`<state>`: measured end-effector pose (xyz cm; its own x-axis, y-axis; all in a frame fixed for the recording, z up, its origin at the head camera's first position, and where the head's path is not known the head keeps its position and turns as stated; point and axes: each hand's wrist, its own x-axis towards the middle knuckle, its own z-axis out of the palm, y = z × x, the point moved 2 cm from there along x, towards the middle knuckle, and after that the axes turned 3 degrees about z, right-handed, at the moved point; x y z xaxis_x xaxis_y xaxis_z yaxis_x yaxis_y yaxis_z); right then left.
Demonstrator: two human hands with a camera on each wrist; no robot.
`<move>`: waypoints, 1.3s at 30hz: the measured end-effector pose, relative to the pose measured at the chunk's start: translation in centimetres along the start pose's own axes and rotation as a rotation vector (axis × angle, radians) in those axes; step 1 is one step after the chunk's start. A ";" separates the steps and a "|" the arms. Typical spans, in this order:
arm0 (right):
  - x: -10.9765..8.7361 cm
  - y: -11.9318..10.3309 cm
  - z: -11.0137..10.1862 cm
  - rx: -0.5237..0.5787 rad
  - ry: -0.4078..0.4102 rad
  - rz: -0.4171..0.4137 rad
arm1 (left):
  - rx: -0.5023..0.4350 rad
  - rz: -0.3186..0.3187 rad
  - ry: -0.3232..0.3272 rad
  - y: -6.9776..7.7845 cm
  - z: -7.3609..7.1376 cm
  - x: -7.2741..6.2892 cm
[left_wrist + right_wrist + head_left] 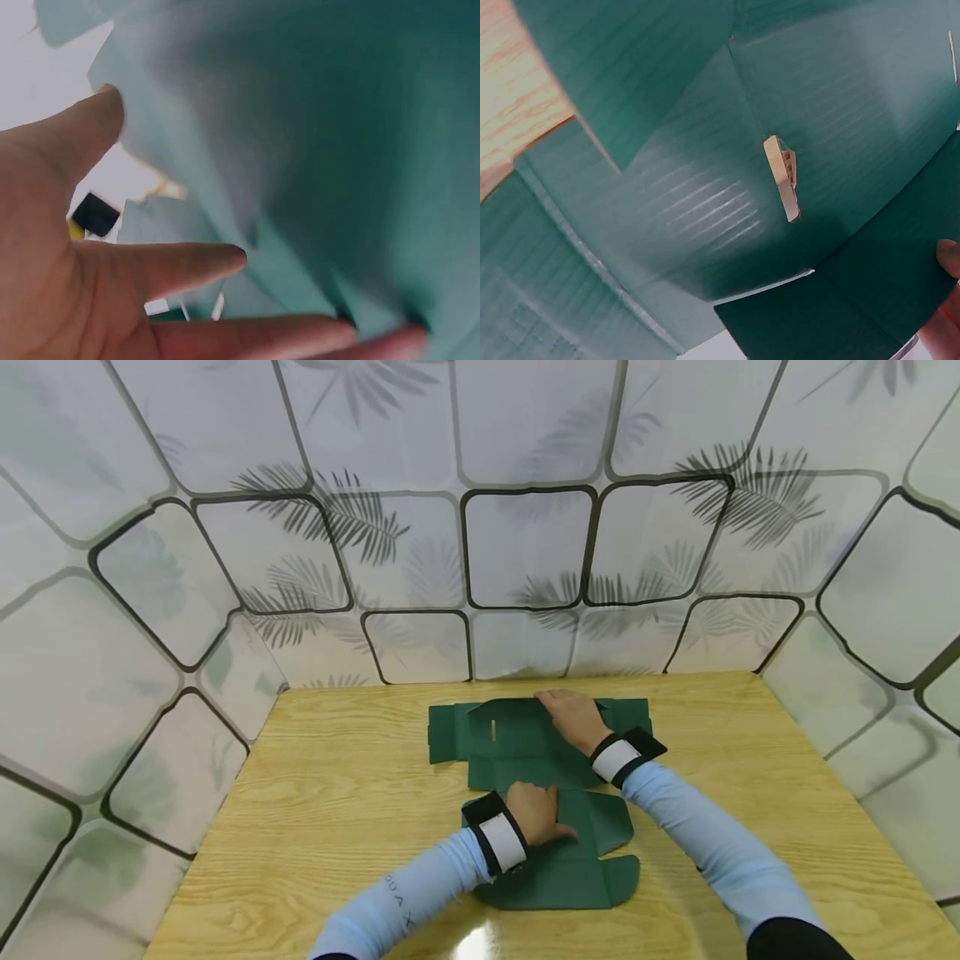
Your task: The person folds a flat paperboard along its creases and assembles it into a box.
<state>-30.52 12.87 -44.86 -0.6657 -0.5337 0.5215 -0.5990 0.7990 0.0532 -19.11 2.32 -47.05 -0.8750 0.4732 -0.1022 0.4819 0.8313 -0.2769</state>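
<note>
Wood-grain tabletop (337, 777). Unfolded green cardboard (577, 810) lies slightly right of tabletop's middle, stretching from close to far edge toward near edge. Right hand (573, 720) at cardboard's far end, fingers and thumb pinching flap (870, 292). Left hand (534, 814) over nearer half, fingers straight, spread apart, tips touching cardboard. Small slot (493, 731) left of right hand.

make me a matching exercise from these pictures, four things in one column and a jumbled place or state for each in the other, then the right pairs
Things
1. dark green cardboard box
2. pale wood-grain table
3. person's bare right grip
4. person's bare left grip

Places or states
a. at the box's far edge
b. beneath the box
c. over the box's nearer half
d. lying unfolded

Right pairs: 1-d, 2-b, 3-a, 4-c
</note>
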 end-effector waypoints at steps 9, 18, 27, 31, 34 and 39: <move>0.2 0.2 -0.1 -0.032 0.043 -0.009 | -0.390 -0.126 0.529 -11.7 -3.2 2.7; 0.3 -0.2 -0.9 -0.026 0.043 -0.010 | -0.434 -0.115 0.315 -18.0 -2.5 5.2; 0.6 -0.2 -1.2 -0.022 0.076 -0.031 | -0.509 0.260 0.163 -16.6 -2.3 6.5; 0.7 -0.4 -1.8 -0.004 0.080 -0.032 | -0.561 0.300 0.275 -15.7 -2.4 6.4; 0.8 -0.6 -2.3 0.005 0.070 -0.019 | -0.567 0.259 0.372 -15.3 -2.3 6.2; 0.7 -0.8 -2.7 0.005 0.051 -0.006 | -0.560 0.187 0.424 -15.0 -2.1 6.3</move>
<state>-29.32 12.61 -42.26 -0.6386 -0.5239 0.5637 -0.6053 0.7943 0.0525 -31.75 -6.60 -41.51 -0.7375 0.5997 0.3105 0.6722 0.6965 0.2513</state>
